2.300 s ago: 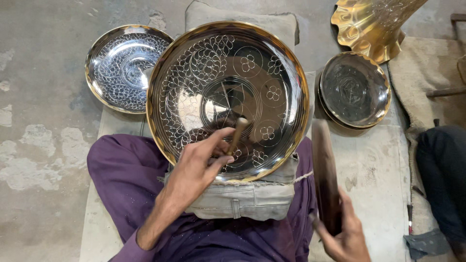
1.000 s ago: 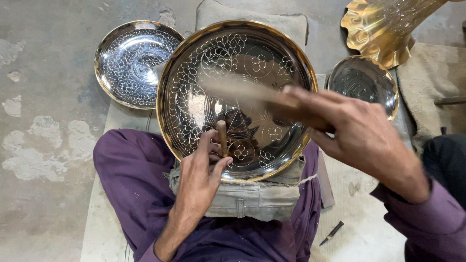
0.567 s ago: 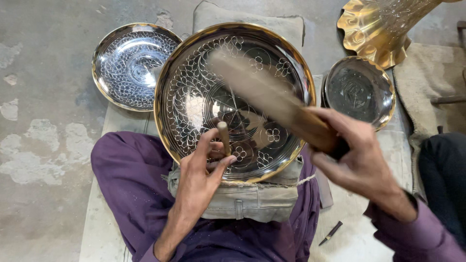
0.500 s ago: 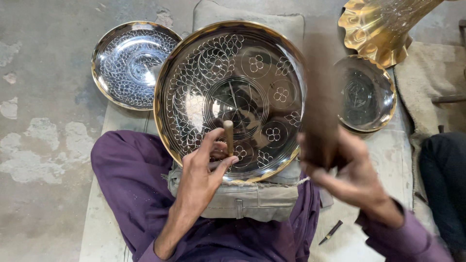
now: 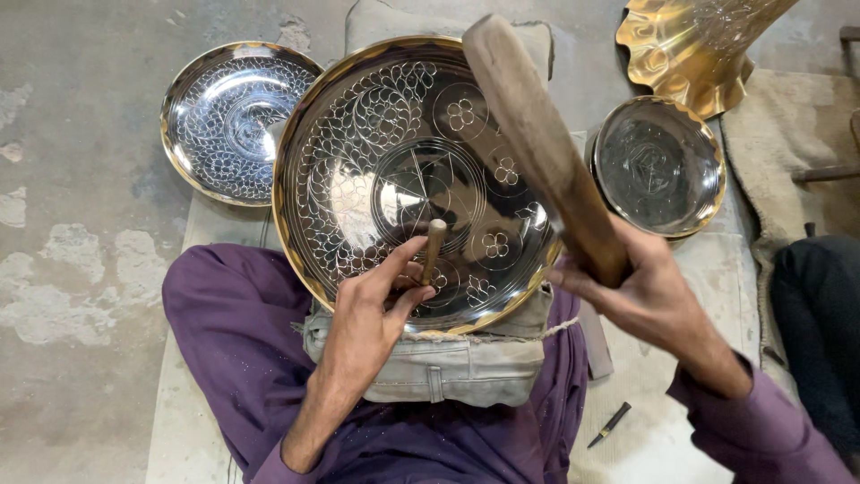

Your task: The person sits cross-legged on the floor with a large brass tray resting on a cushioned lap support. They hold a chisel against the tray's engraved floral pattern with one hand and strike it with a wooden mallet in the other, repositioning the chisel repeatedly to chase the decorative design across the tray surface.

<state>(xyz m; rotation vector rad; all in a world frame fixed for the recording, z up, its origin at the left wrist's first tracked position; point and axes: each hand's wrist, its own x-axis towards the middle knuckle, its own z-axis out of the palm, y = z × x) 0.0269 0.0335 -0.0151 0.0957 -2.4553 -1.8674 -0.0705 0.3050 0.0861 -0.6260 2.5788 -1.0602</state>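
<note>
A large engraved metal plate (image 5: 376,134) with a golden rim rests on a cloth pad over my lap. My left hand (image 5: 376,309) pinches a short wooden-headed chisel (image 5: 434,246), its tip standing on the plate's lower middle. My right hand (image 5: 640,287) grips a thick wooden mallet (image 5: 537,134), raised and tilted over the plate's right side, above and to the right of the chisel.
A smaller engraved plate (image 5: 235,116) lies at the upper left and another small plate (image 5: 660,166) at the right. A fluted brass piece (image 5: 685,54) stands at the top right. A small dark tool (image 5: 610,424) lies on the mat at the lower right.
My right hand brought the mallet up from my right side and has swung it repeatedly over the plate near the chisel. My left hand and the chisel have stayed almost in place.
</note>
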